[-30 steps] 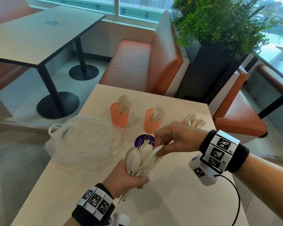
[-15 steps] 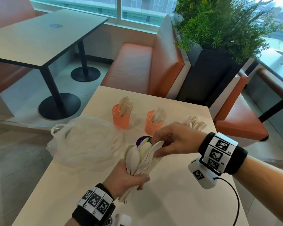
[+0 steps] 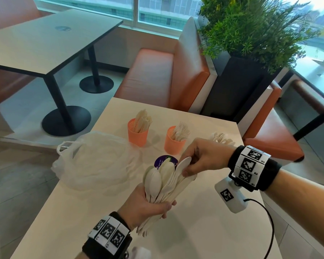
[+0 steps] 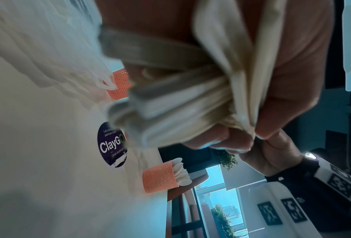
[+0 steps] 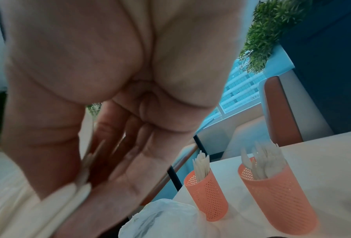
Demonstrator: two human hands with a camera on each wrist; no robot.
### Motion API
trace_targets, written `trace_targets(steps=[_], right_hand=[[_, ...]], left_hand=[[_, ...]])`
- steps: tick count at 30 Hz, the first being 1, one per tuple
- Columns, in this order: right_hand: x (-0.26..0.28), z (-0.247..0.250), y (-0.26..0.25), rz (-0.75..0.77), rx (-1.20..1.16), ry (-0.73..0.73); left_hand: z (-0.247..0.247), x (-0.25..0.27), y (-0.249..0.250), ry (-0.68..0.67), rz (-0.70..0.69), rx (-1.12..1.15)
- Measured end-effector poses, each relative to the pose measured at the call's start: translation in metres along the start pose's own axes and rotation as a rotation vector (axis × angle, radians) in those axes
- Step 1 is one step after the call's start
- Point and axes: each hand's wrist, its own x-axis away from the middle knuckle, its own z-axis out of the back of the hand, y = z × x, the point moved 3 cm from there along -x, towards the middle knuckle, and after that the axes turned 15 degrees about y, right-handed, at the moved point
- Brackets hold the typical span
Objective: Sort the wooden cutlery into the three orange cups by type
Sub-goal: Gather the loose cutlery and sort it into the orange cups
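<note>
My left hand [image 3: 157, 206] grips a fanned bundle of pale wooden cutlery [image 3: 163, 182] upright above the table, seen close up as the bundle [image 4: 191, 104] in the left wrist view. My right hand [image 3: 187, 169] pinches one spoon [image 3: 183, 163] at the bundle's top right. Behind stand the left orange cup [image 3: 137, 135] with knives and the middle cup [image 3: 173, 144] with forks. The third cup [image 4: 158, 180] holds spoons; in the head view my right hand hides it and only its spoons [image 3: 223, 139] show.
A crumpled clear plastic bag [image 3: 95, 161] lies on the table's left side. A round purple sticker [image 3: 165, 159] sits on the tabletop [image 3: 204, 230] under the bundle. An orange bench and a black planter stand beyond the far edge.
My right hand stays at the top of the bundle and has worked one spoon slightly out to the right. The left hand keeps its grip in about the same place.
</note>
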Motion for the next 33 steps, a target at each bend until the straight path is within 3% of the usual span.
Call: trace_targets(steps=[5,9,21,27,33], right_hand=[[0.001,0.001,0.001,-0.011,-0.163,0.117],[0.003,-0.005,0.003,-0.038,-0.266,0.128],[0.002,-0.008,0.005,-0.107,-0.361,0.079],[0.000,-0.009,0.004,-0.142,-0.387,-0.030],[-0.004,-0.005,0.002,-0.112,-0.274,-0.051]], left_hand=[[-0.002,-0.002,0.003,0.134,-0.060,0.032],[0.001,-0.005,-0.003,0.199,-0.090,-0.017],[-0.003,-0.003,0.003,0.203,-0.043,0.081],[0.000,-0.003,0.005,0.196,-0.010,0.090],[0.001,-0.003,0.001,0.171,0.042,0.093]])
